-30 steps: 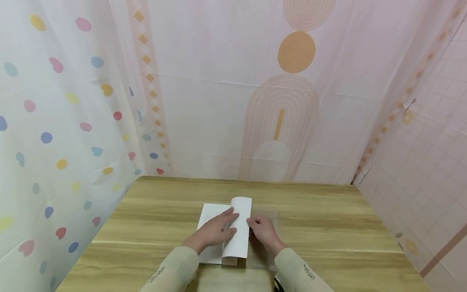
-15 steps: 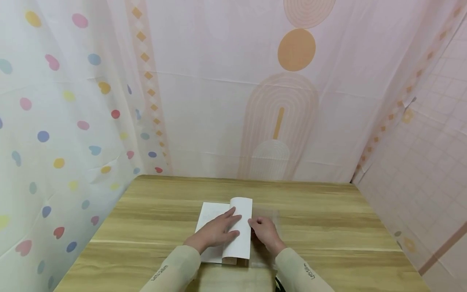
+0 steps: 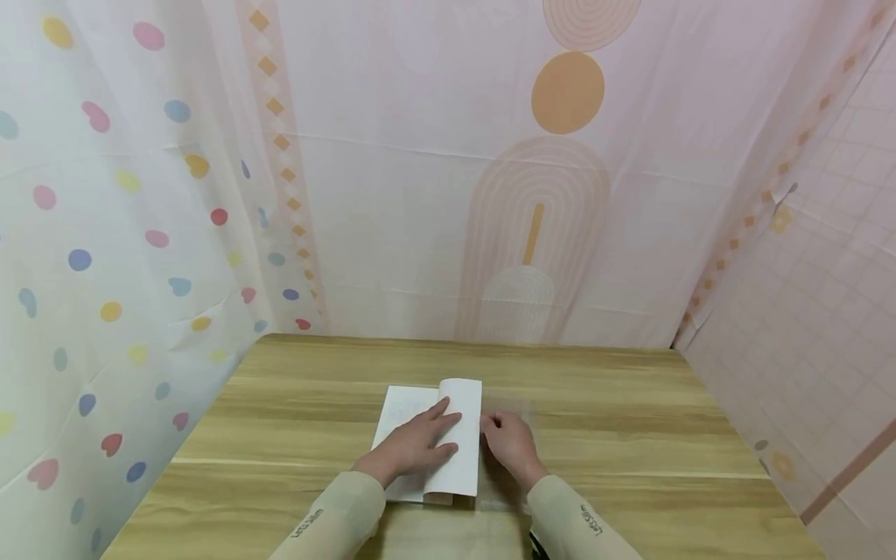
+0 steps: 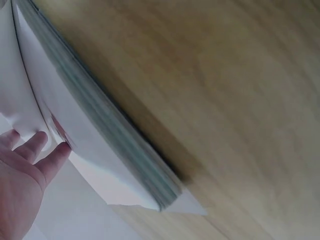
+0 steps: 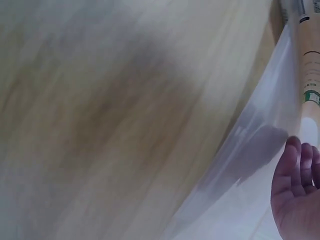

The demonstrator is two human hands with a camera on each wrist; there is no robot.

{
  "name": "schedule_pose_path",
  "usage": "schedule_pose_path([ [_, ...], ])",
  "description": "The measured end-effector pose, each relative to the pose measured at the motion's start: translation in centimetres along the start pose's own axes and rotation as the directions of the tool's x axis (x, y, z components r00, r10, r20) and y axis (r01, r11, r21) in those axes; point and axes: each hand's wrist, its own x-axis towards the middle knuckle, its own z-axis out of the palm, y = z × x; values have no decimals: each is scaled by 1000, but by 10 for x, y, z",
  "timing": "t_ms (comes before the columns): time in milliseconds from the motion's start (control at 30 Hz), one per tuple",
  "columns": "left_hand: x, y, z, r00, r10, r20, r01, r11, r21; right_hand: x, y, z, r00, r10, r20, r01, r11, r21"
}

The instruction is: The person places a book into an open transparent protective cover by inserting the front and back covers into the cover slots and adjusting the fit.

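Note:
A book (image 3: 404, 403) lies on the wooden table, with a white leaf (image 3: 463, 397) bent over toward the right. My left hand (image 3: 414, 443) rests on the book with fingers spread, pressing the bent leaf. In the left wrist view the page block (image 4: 115, 125) shows its edge beside the left fingertips. At the book's right edge my right hand (image 3: 511, 443) has curled fingers and pinches a clear plastic book cover (image 5: 250, 135). The right wrist view shows the printed peach outer side (image 5: 311, 65) of the book beside these fingers. The right thumb is hidden there.
The wooden table (image 3: 315, 428) extends around the book on all sides. Patterned curtains (image 3: 378, 194) hang behind it and at both sides. The plastic spreads flat on the table under the right forearm.
The right hand has shifted very slightly rightward from the leaf's edge, still pinching the plastic. The left hand stays on the leaf. The head view has tilted a little.

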Motion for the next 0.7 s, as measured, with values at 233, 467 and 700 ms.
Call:
schedule_pose_path([
  [233,1,-1,4,999,28,-15,-27,997,68,-1,8,1,984,-169,-55,153,961,-230],
  [467,3,-1,7,1000,16,-14,-14,990,140,-1,17,2,962,-274,23,259,875,-408],
  [700,4,0,8,1000,8,-10,-6,980,197,-3,20,2,953,-293,84,297,830,-472],
])
